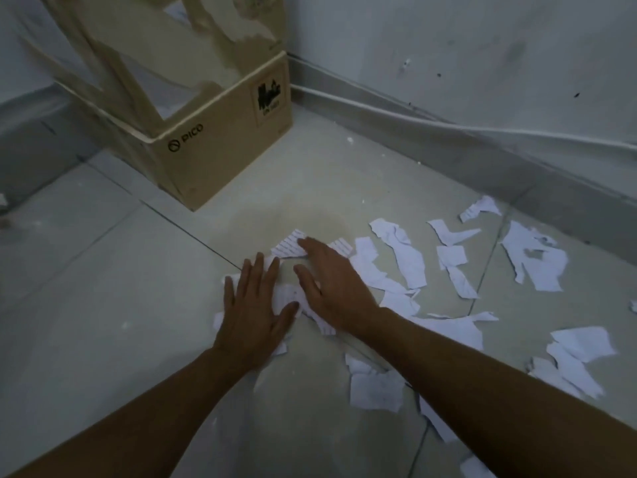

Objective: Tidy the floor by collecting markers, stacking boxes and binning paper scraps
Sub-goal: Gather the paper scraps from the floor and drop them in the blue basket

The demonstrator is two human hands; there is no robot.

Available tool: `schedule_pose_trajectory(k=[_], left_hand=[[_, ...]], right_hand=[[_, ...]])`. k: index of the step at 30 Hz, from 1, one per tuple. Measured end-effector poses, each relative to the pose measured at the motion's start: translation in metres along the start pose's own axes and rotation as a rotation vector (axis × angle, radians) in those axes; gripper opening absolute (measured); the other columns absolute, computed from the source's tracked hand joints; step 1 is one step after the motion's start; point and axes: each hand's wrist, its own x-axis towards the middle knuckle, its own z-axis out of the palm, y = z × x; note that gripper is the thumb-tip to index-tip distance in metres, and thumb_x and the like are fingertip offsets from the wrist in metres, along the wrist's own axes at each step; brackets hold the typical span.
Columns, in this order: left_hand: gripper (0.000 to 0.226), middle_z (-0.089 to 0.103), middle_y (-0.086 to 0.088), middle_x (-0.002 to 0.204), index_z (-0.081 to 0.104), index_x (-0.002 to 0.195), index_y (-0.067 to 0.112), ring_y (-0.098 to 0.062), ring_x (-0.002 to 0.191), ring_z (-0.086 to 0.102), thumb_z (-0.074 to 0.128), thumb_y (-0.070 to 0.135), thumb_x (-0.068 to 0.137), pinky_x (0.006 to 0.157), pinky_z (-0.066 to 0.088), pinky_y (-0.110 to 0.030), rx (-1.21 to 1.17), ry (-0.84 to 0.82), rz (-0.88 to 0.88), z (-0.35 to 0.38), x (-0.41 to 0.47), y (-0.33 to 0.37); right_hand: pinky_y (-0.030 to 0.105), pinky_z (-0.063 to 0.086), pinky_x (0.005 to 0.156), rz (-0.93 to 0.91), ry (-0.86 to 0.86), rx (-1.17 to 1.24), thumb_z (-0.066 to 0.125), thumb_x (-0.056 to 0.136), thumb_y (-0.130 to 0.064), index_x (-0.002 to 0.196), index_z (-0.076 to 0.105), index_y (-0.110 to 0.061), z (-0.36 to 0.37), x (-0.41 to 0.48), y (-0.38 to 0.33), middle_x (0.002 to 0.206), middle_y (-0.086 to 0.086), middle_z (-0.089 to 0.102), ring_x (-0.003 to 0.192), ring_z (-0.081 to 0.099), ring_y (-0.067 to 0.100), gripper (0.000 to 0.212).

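Observation:
Torn white paper scraps [410,263] lie scattered over the tiled floor [103,288], mostly to the right of centre. My left hand [256,310] rests flat on a small heap of scraps, fingers spread. Beside it, my right hand [332,282] also lies flat with its fingertips touching a lined scrap [287,246]. Neither hand grips anything. A tan cardboard box [220,150] marked PICO stands open at the upper left, with another box stacked inside it. No markers are in view.
The box sits in the room's corner. A grey wall [482,46] with a skirting board and a white cable runs diagonally along the right. More scraps [582,360] lie near the right edge and under my right forearm.

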Motion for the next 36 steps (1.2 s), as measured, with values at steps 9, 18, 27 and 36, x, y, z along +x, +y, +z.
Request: schedule_pose_trajectory(k=[9,18,27,36], left_hand=[[0.079,0.005,0.001,0.165,0.013,0.156,0.025,-0.020,0.152,0.000,0.018,0.069,0.091,0.122,0.002,-0.049,0.031,0.101,0.098,-0.010,0.024,0.003],[0.089,-0.007,-0.001,0.165,-0.003,0.156,0.027,-0.020,0.152,-0.007,0.014,0.078,0.086,0.121,0.001,-0.047,-0.013,0.049,0.076,0.000,0.023,-0.002],[0.067,0.018,-0.004,0.163,0.031,0.152,0.025,-0.024,0.151,0.011,0.020,0.060,0.095,0.119,0.012,-0.054,0.172,0.000,0.237,0.011,0.040,0.011],[0.052,0.047,-0.006,0.149,0.052,0.139,0.016,-0.024,0.141,0.037,0.038,0.045,0.098,0.115,0.024,-0.052,0.016,0.098,0.195,0.013,0.036,0.020]], right_hand=[[0.051,0.001,0.122,0.559,0.039,-0.364,0.012,0.098,-0.060,0.156,0.008,-0.017,-0.035,-0.005,0.068,0.165,0.011,0.001,0.151,-0.004,0.029,0.073],[0.052,0.007,0.121,0.011,0.040,-0.223,0.030,0.100,-0.047,0.151,0.033,-0.017,-0.016,-0.006,0.022,0.161,0.006,0.024,0.151,0.012,0.023,0.059],[0.046,0.004,0.123,-0.048,-0.191,-0.120,0.044,0.089,-0.071,0.157,0.007,-0.018,-0.008,-0.067,0.043,0.165,0.002,-0.001,0.152,-0.007,0.016,0.093],[0.059,0.007,0.118,0.047,-0.134,-0.373,0.036,0.070,-0.092,0.157,0.003,-0.011,0.019,-0.046,0.028,0.163,0.017,-0.005,0.151,-0.005,0.035,0.123]])
